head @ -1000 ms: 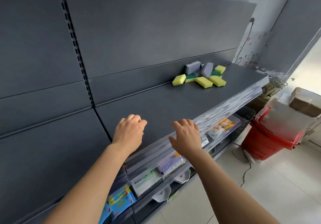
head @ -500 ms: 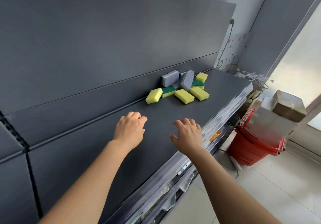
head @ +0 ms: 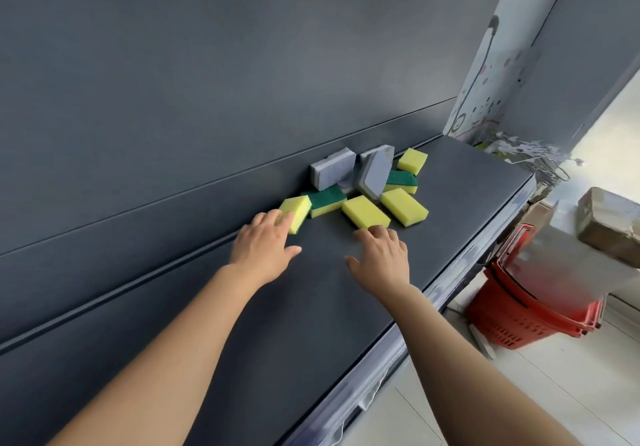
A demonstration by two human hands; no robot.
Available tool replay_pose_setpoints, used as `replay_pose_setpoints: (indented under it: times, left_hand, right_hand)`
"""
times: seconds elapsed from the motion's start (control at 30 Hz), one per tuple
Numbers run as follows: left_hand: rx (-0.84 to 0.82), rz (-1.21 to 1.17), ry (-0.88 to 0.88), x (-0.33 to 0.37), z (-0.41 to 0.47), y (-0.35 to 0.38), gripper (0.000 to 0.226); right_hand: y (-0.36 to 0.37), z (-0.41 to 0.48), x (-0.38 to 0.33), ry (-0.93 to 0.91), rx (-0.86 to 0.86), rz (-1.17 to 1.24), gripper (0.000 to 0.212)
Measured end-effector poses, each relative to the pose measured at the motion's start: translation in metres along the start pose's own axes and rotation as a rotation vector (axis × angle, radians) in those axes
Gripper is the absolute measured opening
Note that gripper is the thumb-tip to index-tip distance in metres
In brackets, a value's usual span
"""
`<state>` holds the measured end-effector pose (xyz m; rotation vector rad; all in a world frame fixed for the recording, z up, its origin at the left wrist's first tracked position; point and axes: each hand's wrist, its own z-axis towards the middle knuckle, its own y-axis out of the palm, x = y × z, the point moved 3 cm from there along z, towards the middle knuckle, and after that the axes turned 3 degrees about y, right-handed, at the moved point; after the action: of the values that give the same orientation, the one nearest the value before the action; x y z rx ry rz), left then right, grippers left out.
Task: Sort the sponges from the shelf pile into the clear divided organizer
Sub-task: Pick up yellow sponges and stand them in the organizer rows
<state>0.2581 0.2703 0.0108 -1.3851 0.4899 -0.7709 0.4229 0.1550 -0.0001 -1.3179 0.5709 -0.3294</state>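
A pile of sponges lies at the back of the dark shelf (head: 311, 307). It holds several yellow sponges with green backs and two grey sponges (head: 333, 172) leaning on the back panel. My left hand (head: 266, 244) reaches the leftmost yellow sponge (head: 296, 210), its fingertips touching the sponge's near end. My right hand (head: 382, 255) hovers with fingers spread, its tips at the near edge of the middle yellow sponge (head: 365, 211). Neither hand holds anything. No clear divided organizer is in view.
The dark back panel (head: 207, 99) rises right behind the pile. Red shopping baskets (head: 526, 310) stand on the floor to the right, with a cardboard box (head: 609, 227) above them. Wire hangers (head: 530, 154) lie at the shelf's far right end.
The view has come closer to the pile. Both hands have moved forward along the shelf, from well short of the sponges to their near edges.
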Motion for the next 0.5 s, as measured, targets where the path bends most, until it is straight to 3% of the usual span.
replay_pose_setpoints:
  times: [0.17, 0.3, 0.43, 0.5]
  left_hand:
    - [-0.113, -0.094, -0.142, 0.003, 0.031, 0.021, 0.07]
    - [-0.051, -0.204, -0.233, 0.01, 0.047, 0.031, 0.043]
    - [-0.013, -0.261, -0.365, 0.016, 0.053, 0.037, 0.016]
    - [-0.028, -0.27, -0.438, 0.017, 0.055, 0.039, 0.03]
  right_hand:
    - [0.011, 0.046, 0.017, -0.046, -0.045, 0.017, 0.054]
    - [0.024, 0.074, 0.029, -0.076, -0.164, 0.075, 0.057]
    - [0.019, 0.093, 0.033, -0.069, -0.018, 0.22, 0.037]
    - [0.018, 0.1, 0.034, -0.07, -0.058, 0.263, 0.029]
